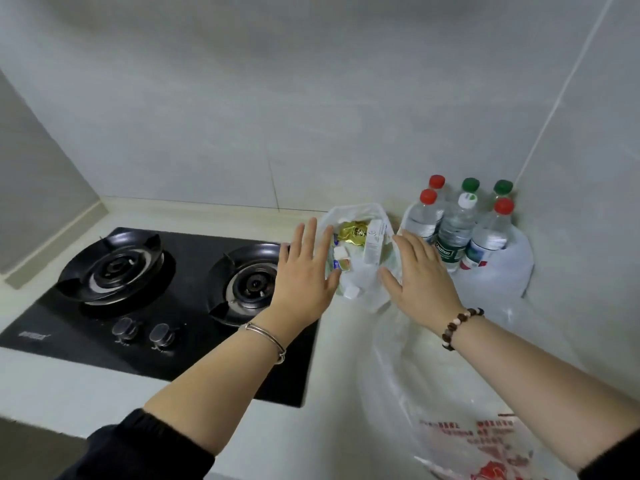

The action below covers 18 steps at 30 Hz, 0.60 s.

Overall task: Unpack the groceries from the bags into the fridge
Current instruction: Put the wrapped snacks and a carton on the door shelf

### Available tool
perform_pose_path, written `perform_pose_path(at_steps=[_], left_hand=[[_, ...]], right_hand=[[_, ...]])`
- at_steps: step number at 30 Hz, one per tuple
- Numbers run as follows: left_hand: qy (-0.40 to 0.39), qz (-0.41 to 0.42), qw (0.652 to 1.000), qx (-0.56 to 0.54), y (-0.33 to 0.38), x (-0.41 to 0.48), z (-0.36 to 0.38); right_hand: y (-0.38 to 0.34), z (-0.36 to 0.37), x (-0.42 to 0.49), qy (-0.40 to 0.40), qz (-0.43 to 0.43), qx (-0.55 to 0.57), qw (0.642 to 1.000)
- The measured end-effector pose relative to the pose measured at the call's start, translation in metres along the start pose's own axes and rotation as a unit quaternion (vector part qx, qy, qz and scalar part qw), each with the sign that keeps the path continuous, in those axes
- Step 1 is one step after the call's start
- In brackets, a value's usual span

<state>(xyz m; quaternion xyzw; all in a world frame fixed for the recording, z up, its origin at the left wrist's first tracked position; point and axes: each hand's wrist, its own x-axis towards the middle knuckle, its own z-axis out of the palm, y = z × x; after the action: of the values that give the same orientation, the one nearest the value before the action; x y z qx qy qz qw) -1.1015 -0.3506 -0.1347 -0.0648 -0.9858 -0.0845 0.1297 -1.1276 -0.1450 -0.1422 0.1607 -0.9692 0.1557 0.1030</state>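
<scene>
A small white plastic bag (370, 292) stands open on the counter against the wall, holding a gold foil packet (354, 232), a white carton (374, 244) and small white packs. My left hand (304, 271) hovers at the bag's left side with fingers straight and spread. My right hand (420, 273) is at its right side, fingers straight, thumb near the bag's rim. A second white bag (498, 271) in the corner holds several water bottles (455, 230) with red, green and white caps. The fridge is out of view.
A black two-burner gas hob (166, 292) lies left of the bags, its knobs toward me. A flat, crumpled clear bag with red print (460, 420) lies on the pale counter (339, 393) near my right forearm. Tiled walls close the back and right.
</scene>
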Motion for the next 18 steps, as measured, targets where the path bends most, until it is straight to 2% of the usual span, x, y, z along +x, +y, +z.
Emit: perform_pose_path(at_steps=[9,14,18], left_hand=[[-0.085,0.041,0.988,-0.122,-0.045,0.07,0.078],[-0.143,0.001,0.972,-0.185,-0.049,0.086,0.119],[-0.157,-0.014,0.966,-0.203,-0.046,0.104,0.142]], right_hand=[[0.006,0.056,0.066,-0.075,0.04,-0.009,0.996],[0.018,0.086,0.086,-0.162,0.042,-0.015,0.986],[0.025,0.104,0.102,-0.265,0.069,-0.004,0.962]])
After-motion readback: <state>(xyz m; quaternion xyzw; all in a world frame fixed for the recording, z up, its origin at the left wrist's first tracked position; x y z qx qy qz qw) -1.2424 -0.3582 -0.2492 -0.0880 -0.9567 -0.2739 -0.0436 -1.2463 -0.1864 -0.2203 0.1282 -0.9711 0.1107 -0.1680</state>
